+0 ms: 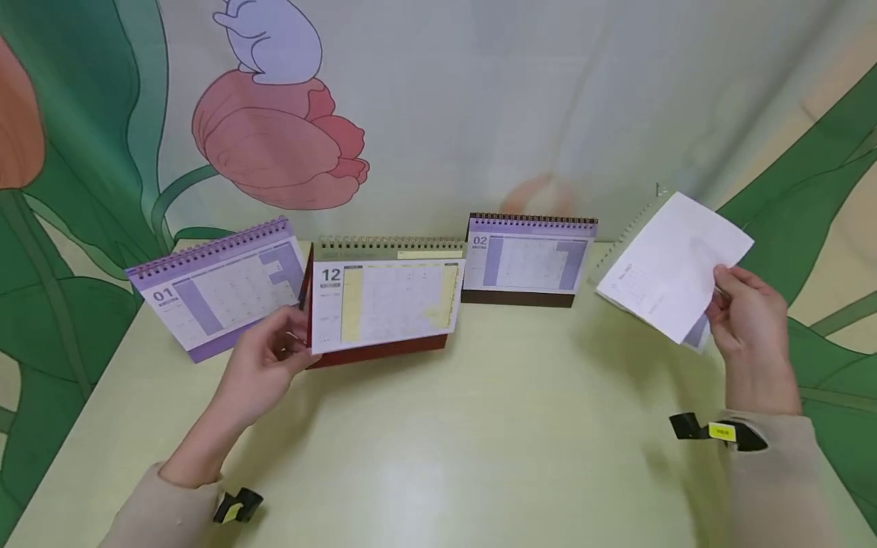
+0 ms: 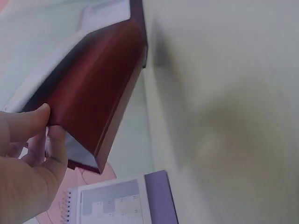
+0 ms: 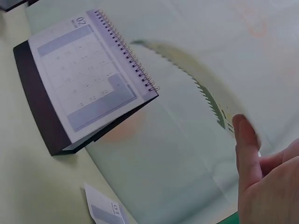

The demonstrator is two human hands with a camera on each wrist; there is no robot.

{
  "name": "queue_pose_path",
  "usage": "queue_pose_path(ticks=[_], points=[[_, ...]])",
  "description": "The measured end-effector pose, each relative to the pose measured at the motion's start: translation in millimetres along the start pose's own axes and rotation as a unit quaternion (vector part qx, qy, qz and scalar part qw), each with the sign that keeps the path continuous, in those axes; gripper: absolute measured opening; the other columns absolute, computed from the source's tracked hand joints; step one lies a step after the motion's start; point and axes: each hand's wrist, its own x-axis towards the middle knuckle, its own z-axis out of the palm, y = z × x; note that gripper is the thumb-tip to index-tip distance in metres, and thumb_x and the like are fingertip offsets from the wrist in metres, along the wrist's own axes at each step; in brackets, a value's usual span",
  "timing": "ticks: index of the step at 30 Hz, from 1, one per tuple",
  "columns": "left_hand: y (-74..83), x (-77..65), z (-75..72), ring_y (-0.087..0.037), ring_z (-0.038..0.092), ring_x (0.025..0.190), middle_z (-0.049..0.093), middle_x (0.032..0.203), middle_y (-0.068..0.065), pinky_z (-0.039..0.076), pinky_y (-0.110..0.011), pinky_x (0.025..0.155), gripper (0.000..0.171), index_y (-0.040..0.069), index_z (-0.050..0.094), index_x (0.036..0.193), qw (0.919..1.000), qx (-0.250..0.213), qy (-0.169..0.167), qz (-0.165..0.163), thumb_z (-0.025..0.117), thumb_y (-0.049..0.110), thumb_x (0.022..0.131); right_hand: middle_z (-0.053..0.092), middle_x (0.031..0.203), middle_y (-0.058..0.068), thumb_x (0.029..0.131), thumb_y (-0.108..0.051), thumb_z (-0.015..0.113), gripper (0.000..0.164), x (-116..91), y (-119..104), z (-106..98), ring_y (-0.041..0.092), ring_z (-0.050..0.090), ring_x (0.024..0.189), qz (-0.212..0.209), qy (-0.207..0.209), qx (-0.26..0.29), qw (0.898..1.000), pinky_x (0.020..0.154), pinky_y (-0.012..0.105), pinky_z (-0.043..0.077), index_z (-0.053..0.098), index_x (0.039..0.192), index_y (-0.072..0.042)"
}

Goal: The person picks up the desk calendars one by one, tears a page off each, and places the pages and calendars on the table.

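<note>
My left hand (image 1: 270, 361) pinches the left side of a red-based desk calendar (image 1: 400, 304) whose yellow page shows 12. In the left wrist view, the thumb and fingers grip the edge of its folded red stand (image 2: 96, 88). My right hand (image 1: 750, 308) pinches a loose page (image 1: 692, 259) by its lower right side. A small printed month shows on the page's white face. In the right wrist view, the page (image 3: 201, 70) is seen nearly edge-on, with a row of torn holes. It mostly hides a purple-and-white calendar (image 1: 696, 335) behind it.
A purple calendar (image 1: 219, 289) showing 01 stands at the left, partly behind my left hand. Between the red calendar and the loose page stands a dark-based calendar (image 1: 530, 262) showing 02. All stand on a pale table (image 1: 493, 441) before a printed curtain (image 1: 438, 114).
</note>
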Motion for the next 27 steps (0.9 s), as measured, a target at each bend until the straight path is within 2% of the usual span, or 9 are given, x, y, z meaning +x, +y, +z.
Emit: queue_pose_path(ticks=[5,14,20,27], points=[[-1.5,6.3,-2.7,-0.024,0.061,0.083,0.062,0.099,-0.015,0.052,-0.022,0.069,0.028,-0.003,0.062,0.109,0.9992,-0.040,0.007,0.005,0.065,-0.019,0.086,0.065,0.090,0.008,0.094,-0.003,0.072,0.015,4.6,2.5,-4.2,0.022,0.065,0.061,0.013,-0.012,-0.030,0.999,0.055,0.031,0.059,0.061,0.104,-0.004],[-9.1,8.5,1.8,-0.025,0.060,0.083,0.061,0.099,-0.017,0.052,-0.022,0.067,0.030,-0.004,0.062,0.109,0.9977,-0.067,0.010,-0.003,0.064,-0.022,0.085,0.064,0.093,0.007,0.094,-0.002,0.071,0.015,2.7,7.8,-12.6,0.022,0.068,0.065,0.005,0.000,-0.053,0.999,0.058,0.034,0.061,0.064,0.107,-0.006],[-12.1,11.9,3.3,-0.025,0.061,0.082,0.062,0.101,-0.017,0.053,-0.022,0.067,0.030,-0.005,0.061,0.109,0.9971,-0.076,0.011,-0.004,0.064,-0.022,0.086,0.062,0.100,0.007,0.093,0.000,0.074,0.018,4.7,4.7,-15.7,0.021,0.068,0.068,-0.017,0.009,-0.069,0.997,0.057,0.034,0.061,0.063,0.106,-0.006],[-16.1,15.4,5.1,-0.026,0.061,0.085,0.061,0.105,-0.017,0.055,-0.022,0.070,0.028,-0.005,0.060,0.109,0.9968,-0.077,0.015,-0.015,0.065,-0.021,0.087,0.068,0.098,0.006,0.095,-0.002,0.070,0.020,4.0,3.7,-16.1,0.018,0.072,0.069,-0.056,0.027,-0.119,0.991,0.056,0.031,0.060,0.061,0.112,-0.007]])
